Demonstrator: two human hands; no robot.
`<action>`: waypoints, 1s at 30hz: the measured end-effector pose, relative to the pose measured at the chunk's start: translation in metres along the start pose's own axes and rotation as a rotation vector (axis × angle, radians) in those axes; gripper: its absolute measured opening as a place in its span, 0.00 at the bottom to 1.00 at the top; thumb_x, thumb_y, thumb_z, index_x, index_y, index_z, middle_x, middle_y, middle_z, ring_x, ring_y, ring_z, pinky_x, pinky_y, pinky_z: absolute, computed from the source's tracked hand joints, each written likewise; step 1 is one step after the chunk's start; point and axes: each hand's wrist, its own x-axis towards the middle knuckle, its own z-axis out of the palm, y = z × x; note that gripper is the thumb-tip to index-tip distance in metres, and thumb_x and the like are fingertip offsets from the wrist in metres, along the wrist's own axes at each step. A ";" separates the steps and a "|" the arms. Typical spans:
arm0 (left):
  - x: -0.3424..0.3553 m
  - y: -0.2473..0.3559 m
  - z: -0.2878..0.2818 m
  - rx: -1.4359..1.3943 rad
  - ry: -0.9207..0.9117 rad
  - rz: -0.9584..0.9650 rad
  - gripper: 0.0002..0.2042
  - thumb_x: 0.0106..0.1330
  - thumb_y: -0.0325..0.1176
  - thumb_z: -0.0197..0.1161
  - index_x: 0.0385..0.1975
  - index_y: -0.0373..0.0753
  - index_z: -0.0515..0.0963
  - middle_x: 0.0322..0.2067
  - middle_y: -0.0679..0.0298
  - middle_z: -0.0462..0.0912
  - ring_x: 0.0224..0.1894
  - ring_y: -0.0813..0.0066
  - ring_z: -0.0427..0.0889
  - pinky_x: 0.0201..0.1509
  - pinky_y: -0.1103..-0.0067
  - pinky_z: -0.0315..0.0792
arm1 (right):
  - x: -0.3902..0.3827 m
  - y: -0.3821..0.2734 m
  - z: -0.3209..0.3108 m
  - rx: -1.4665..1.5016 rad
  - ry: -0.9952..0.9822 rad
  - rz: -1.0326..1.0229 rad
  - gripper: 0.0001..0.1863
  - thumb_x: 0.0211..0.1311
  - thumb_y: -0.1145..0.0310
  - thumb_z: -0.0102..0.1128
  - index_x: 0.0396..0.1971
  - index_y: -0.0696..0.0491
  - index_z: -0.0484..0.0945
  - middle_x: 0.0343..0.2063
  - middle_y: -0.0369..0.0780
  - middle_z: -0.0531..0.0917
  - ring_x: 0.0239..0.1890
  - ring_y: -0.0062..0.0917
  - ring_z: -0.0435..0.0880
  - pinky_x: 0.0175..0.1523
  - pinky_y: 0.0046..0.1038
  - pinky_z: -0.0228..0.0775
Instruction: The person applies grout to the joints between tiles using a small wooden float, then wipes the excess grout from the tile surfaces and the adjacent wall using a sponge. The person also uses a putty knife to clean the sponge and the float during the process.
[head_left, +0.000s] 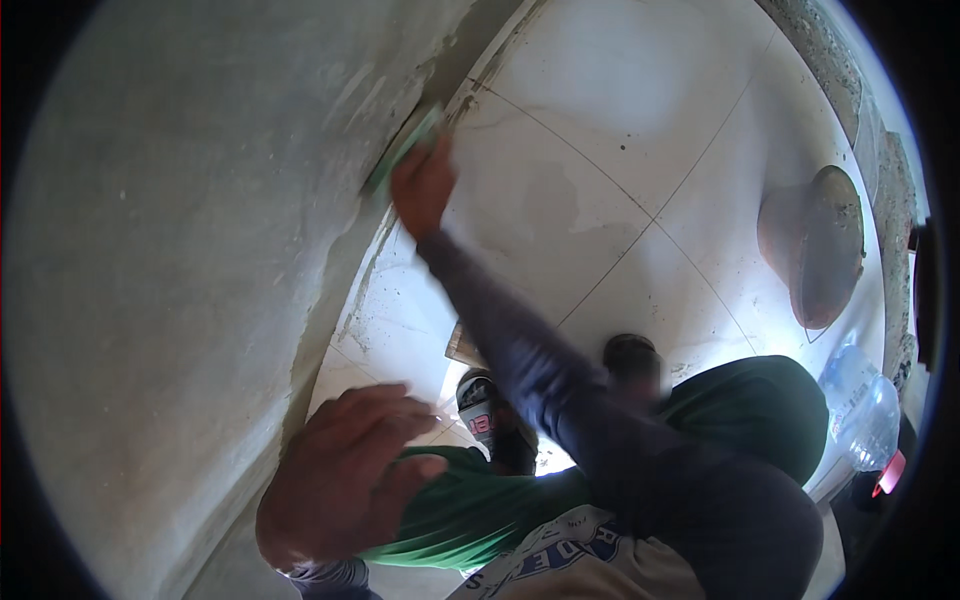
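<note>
My right hand (424, 185) is stretched far forward, its fingers closed round a flat green plastering float (403, 152). The float lies against the foot of the grey wall (200, 250), just above the floor; motion blurs it, and the hand hides part of it. Nearer to me, my left hand (345, 475) hovers above my green-clad leg close to the wall. Its fingers are loosely extended and nothing shows in them. A damp-looking strip runs along the wall's lower edge between the hands.
White floor tiles (600, 130) carry smears and crumbs of mortar. On the right a mortar-stained bucket (825, 245) lies tipped, with a large clear plastic bottle (865, 410) nearer me. A small wooden piece (461, 347) sits by my sandalled foot (480, 405).
</note>
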 end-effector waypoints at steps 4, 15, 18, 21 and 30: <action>0.010 0.027 -0.023 -0.027 -0.041 0.292 0.15 0.67 0.35 0.67 0.47 0.32 0.83 0.46 0.50 0.88 0.55 0.47 0.85 0.59 0.63 0.79 | -0.032 -0.078 0.003 0.065 -0.128 -0.091 0.23 0.79 0.63 0.45 0.64 0.63 0.68 0.54 0.63 0.79 0.57 0.55 0.82 0.61 0.49 0.74; 0.029 -0.010 -0.005 -0.153 -0.113 0.044 0.15 0.72 0.37 0.66 0.50 0.33 0.83 0.50 0.46 0.86 0.54 0.47 0.85 0.60 0.64 0.78 | 0.017 -0.033 0.005 0.024 -0.071 0.046 0.16 0.72 0.69 0.49 0.55 0.60 0.73 0.42 0.58 0.82 0.43 0.55 0.84 0.46 0.49 0.75; 0.020 -0.026 -0.003 -0.028 -0.055 -0.069 0.15 0.71 0.37 0.66 0.51 0.34 0.83 0.50 0.47 0.86 0.55 0.48 0.85 0.60 0.64 0.77 | 0.137 -0.007 -0.008 -0.085 -0.107 -0.123 0.19 0.70 0.68 0.49 0.56 0.62 0.73 0.38 0.57 0.84 0.39 0.55 0.85 0.47 0.52 0.76; 0.010 -0.021 -0.007 -0.071 -0.109 -0.180 0.16 0.71 0.37 0.67 0.51 0.34 0.83 0.50 0.47 0.86 0.54 0.48 0.85 0.60 0.64 0.78 | 0.160 0.006 -0.010 -0.067 -0.133 0.038 0.17 0.69 0.70 0.49 0.53 0.62 0.75 0.39 0.56 0.84 0.39 0.55 0.85 0.47 0.52 0.77; 0.015 -0.025 -0.012 -0.052 -0.027 0.043 0.16 0.72 0.39 0.66 0.52 0.35 0.83 0.50 0.46 0.85 0.54 0.48 0.85 0.59 0.64 0.78 | 0.032 -0.053 -0.005 0.026 -0.052 -0.109 0.15 0.68 0.71 0.50 0.50 0.61 0.76 0.46 0.56 0.82 0.47 0.56 0.82 0.49 0.52 0.74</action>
